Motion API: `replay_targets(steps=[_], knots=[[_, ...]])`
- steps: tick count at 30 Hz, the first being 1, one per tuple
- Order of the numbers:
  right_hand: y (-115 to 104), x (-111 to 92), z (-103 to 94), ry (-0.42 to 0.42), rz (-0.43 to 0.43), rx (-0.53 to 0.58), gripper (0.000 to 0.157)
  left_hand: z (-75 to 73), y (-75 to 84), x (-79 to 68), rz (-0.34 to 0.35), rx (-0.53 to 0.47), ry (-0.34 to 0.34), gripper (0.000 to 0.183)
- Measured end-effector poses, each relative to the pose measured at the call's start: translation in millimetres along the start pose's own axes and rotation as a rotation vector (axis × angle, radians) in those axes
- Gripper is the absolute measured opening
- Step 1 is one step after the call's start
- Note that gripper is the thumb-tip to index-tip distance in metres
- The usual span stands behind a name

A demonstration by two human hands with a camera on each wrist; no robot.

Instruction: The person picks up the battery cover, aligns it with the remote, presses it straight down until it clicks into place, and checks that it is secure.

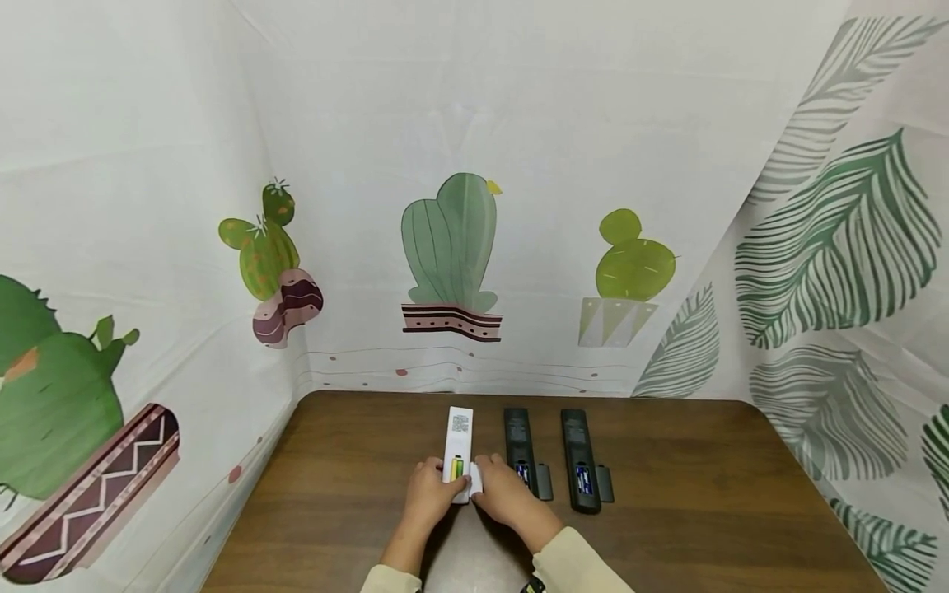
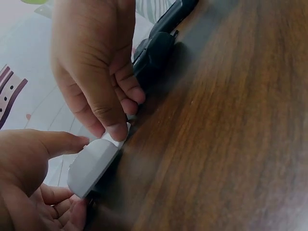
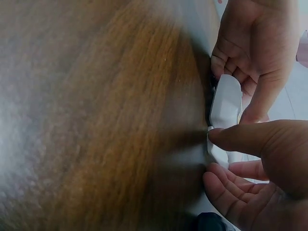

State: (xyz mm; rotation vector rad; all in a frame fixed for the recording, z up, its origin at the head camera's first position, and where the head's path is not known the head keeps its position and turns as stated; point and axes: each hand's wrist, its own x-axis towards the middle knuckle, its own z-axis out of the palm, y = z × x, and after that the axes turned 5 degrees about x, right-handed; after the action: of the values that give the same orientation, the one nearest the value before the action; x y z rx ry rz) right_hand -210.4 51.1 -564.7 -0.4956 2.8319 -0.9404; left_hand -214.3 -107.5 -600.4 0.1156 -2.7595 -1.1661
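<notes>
A white remote control (image 1: 460,432) lies back side up on the table, its battery compartment uncovered and a green-and-yellow battery (image 1: 456,468) visible inside. My left hand (image 1: 427,496) grips the remote's near end from the left, thumb on top. At its right side, my right hand (image 1: 507,494) pinches the small white battery cover (image 1: 476,479) between thumb and fingers. The right wrist view has the cover (image 3: 217,150) upright beside the remote's rounded end (image 3: 225,101). In the left wrist view, fingers partly hide the cover.
Two black remotes, one nearer (image 1: 516,427) and one farther right (image 1: 574,430), lie back side up with blue batteries showing. Their black covers (image 1: 544,483) (image 1: 605,484) lie against their right sides. A cactus-print cloth (image 1: 549,123) hangs behind the brown wooden table (image 1: 704,494).
</notes>
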Motion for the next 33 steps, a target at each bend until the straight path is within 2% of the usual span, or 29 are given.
replay_targets(steps=[6, 12, 16, 25, 33], knots=[[1.3, -0.4, 1.7, 0.024, -0.021, -0.013, 0.053, -6.0, -0.4, 0.5, -0.037, -0.058, -0.044, 0.03], [1.2, -1.8, 2.5, 0.043, -0.032, -0.021, 0.053, -8.9, 1.3, -0.9, -0.084, -0.212, -0.122, 0.03], [-1.2, -3.2, 1.5, 0.065, -0.041, -0.01, 0.054, -7.9, 3.5, -2.4, -0.114, -0.266, -0.121, 0.03], [-1.2, -2.1, 0.9, 0.099, -0.061, 0.061, 0.056, -3.1, 3.6, -3.7, -0.135, -0.335, -0.091, 0.03], [3.1, -0.6, -2.1, 0.077, -0.051, 0.182, 0.053, -3.3, 4.6, -5.5, -0.167, -0.543, -0.125, 0.038]])
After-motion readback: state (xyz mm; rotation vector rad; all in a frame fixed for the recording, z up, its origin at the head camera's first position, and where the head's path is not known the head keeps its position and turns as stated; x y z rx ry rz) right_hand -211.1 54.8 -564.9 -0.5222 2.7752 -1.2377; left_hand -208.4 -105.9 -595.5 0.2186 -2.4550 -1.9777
